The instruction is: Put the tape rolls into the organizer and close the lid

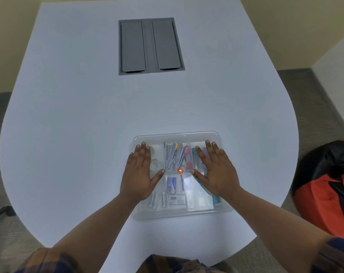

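Both hands lie flat, fingers spread and gripping nothing: the left hand [140,174] and right hand [216,172] press on the clear lid [177,134] of the organizer [184,212] on the desk [88,115]. It looks light, thin and flexible, best pressed at the rim. Beneath lie the tape rolls [154,164] at left, batteries [154,200] nearer, pens [174,154] beyond.

left hand [139,174], right hand [216,172], flat (fingers spread)
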`<state>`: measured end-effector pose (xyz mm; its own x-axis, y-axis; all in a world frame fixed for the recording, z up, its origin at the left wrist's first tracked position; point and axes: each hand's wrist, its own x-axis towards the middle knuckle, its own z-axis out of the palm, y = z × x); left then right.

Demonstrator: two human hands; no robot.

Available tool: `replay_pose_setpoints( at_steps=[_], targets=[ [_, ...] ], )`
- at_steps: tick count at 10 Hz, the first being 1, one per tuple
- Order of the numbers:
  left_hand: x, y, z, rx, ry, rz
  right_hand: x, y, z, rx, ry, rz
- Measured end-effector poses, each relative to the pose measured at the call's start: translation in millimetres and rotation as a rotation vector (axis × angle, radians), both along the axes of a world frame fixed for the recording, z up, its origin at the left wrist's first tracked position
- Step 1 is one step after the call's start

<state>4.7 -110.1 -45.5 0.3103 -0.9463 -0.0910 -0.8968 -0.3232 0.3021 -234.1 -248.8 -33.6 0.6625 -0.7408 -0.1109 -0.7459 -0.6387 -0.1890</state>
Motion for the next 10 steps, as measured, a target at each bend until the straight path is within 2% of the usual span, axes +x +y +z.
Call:
replay_pose_setpoints(
  at_steps=[4, 9, 10],
  targets=[
    [-2, -1, -2, 0.039, -0.094, -0.005, 2, 2, -6, -0.064, 0.049, 0.014],
    [4, -10, 23, 0.131, -0.023, -0.005, 9, -4, 18, 0.077, 0.078, 0.012],
    [12, -13, 37, 0.077, -0.088, -0.012, 17, -7, 32, 0.062, 0.043, 0.030]
  ],
)
